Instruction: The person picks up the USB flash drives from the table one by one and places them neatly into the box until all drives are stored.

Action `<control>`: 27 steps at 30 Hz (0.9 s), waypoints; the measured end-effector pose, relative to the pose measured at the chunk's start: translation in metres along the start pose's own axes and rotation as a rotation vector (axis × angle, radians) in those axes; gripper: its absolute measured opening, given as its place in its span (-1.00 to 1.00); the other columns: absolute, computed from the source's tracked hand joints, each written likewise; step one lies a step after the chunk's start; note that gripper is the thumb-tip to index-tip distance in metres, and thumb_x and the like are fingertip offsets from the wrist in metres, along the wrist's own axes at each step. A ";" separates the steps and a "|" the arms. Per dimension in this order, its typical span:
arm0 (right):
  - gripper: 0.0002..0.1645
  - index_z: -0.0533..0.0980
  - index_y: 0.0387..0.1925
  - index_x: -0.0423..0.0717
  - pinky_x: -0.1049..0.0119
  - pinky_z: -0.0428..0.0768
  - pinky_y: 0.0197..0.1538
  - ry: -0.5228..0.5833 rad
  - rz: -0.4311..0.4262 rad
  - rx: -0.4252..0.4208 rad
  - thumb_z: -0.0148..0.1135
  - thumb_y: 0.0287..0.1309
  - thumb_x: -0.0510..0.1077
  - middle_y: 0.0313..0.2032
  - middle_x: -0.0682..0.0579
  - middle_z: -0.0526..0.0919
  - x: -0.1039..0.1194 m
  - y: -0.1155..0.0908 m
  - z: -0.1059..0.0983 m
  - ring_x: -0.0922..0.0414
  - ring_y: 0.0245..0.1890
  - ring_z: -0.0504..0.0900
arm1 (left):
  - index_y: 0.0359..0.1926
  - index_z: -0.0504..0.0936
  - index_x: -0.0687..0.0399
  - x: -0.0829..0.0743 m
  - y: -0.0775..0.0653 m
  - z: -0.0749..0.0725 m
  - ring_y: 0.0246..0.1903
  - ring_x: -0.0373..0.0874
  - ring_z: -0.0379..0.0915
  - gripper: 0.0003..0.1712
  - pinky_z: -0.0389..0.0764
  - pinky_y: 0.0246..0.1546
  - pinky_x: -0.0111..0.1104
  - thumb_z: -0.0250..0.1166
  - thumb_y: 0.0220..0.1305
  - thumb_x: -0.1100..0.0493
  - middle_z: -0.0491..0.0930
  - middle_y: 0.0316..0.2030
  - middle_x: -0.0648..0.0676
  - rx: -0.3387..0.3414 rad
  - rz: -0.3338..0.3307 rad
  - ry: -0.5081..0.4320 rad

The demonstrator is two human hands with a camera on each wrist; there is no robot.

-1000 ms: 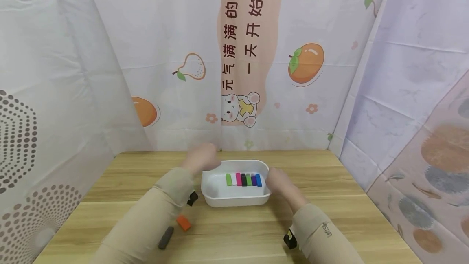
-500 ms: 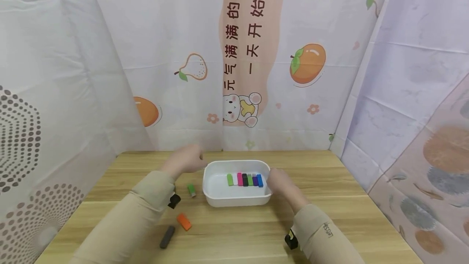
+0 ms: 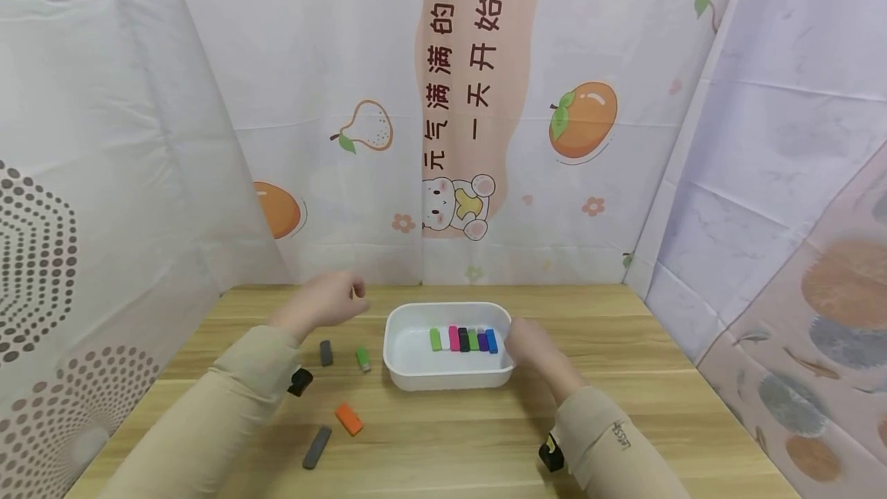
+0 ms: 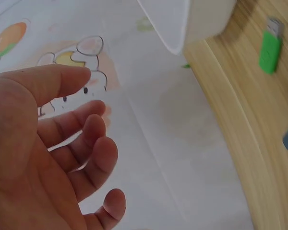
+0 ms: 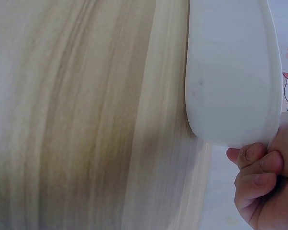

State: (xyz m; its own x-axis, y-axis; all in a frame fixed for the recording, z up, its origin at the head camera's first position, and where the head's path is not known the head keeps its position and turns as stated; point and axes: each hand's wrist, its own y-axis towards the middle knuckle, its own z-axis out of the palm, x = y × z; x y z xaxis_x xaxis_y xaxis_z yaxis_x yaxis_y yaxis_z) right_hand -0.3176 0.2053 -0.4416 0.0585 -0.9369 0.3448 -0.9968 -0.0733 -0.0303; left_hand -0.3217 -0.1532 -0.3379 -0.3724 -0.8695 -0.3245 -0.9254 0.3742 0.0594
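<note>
A white plastic box (image 3: 443, 382) stands on the wooden table, with a row of several colored USB flash drives (image 3: 463, 340) lying inside it. My right hand (image 3: 528, 343) grips the box at its right end; in the right wrist view its curled fingers (image 5: 259, 179) are at the rim. To the left of the box my left hand (image 3: 322, 303) hovers over the table, holding nothing, its fingers loosely bent and thumb apart. Nearest to it lie a green USB flash drive (image 3: 363, 359) with a bare metal plug and a dark grey stick (image 3: 326, 353).
Closer to the front left are an orange stick (image 3: 349, 419) and a longer grey stick (image 3: 316, 447). A printed curtain (image 3: 388, 199) hangs along the table's back edge, and more cloth (image 3: 762, 152) rises at the sides.
My left hand has moved left, away from the box, uncovering the green flash drive and then the dark grey stick. My right hand has stayed at the box.
</note>
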 end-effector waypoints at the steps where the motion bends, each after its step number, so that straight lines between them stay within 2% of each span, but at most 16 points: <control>1: -0.84 0.50 -0.48 -0.29 0.30 0.44 -0.54 0.000 0.000 0.001 0.01 0.10 -0.32 -0.60 -0.04 0.47 0.000 0.000 0.000 0.08 -0.61 0.45 | -0.35 0.55 0.00 0.004 -0.001 0.000 -0.55 -0.15 0.36 -0.84 0.39 -0.53 -0.28 0.25 0.14 0.03 0.47 -0.53 -0.03 -0.009 0.011 0.007; 4: -0.85 0.50 -0.46 -0.29 0.30 0.45 -0.52 0.008 0.005 0.011 0.01 0.11 -0.32 -0.59 -0.03 0.47 0.000 -0.001 0.000 0.08 -0.60 0.45 | -0.32 0.57 -0.01 0.013 -0.003 -0.002 -0.50 -0.14 0.37 -0.82 0.40 -0.48 -0.26 0.26 0.15 0.01 0.48 -0.47 -0.04 -0.019 0.042 0.021; 12: -0.85 0.52 -0.44 -0.30 0.30 0.46 -0.52 0.020 0.017 0.016 0.01 0.10 -0.34 -0.58 -0.04 0.48 0.001 -0.002 0.001 0.08 -0.60 0.46 | -0.30 0.57 -0.03 0.032 -0.009 -0.003 -0.46 -0.14 0.37 -0.81 0.41 -0.42 -0.24 0.27 0.16 -0.02 0.48 -0.44 -0.04 -0.041 0.075 0.046; 17: -0.85 0.52 -0.42 -0.31 0.30 0.46 -0.50 0.038 0.024 0.024 0.01 0.11 -0.34 -0.57 -0.03 0.49 0.001 -0.002 0.000 0.08 -0.59 0.46 | -0.29 0.59 0.00 0.042 -0.013 -0.003 -0.31 -0.07 0.46 -0.77 0.47 -0.27 -0.14 0.28 0.14 -0.03 0.54 -0.33 0.00 -0.076 0.108 0.072; 22: -0.85 0.52 -0.39 -0.33 0.29 0.48 -0.48 0.050 0.015 0.024 0.02 0.11 -0.35 -0.55 -0.04 0.49 0.002 -0.003 -0.003 0.08 -0.58 0.47 | -0.19 0.58 0.03 0.053 -0.017 -0.001 -0.18 -0.01 0.50 -0.63 0.49 -0.17 -0.09 0.30 0.13 -0.12 0.57 -0.18 0.07 -0.080 0.090 0.092; 27: -0.83 0.53 -0.36 -0.36 0.28 0.48 -0.48 0.047 0.015 0.021 0.00 0.10 -0.37 -0.56 -0.05 0.49 0.003 -0.002 -0.004 0.08 -0.58 0.47 | -0.06 0.54 0.08 0.063 -0.022 0.001 -0.09 0.07 0.48 -0.46 0.47 -0.12 -0.04 0.31 0.09 -0.19 0.54 -0.06 0.14 -0.052 0.063 0.055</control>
State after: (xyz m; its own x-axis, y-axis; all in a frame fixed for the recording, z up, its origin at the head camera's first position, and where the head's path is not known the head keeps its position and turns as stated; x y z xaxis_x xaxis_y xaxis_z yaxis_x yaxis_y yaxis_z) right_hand -0.3160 0.2042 -0.4372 0.0403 -0.9210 0.3876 -0.9962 -0.0668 -0.0552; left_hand -0.3252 -0.2161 -0.3608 -0.4316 -0.8620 -0.2660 -0.9020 0.4123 0.1278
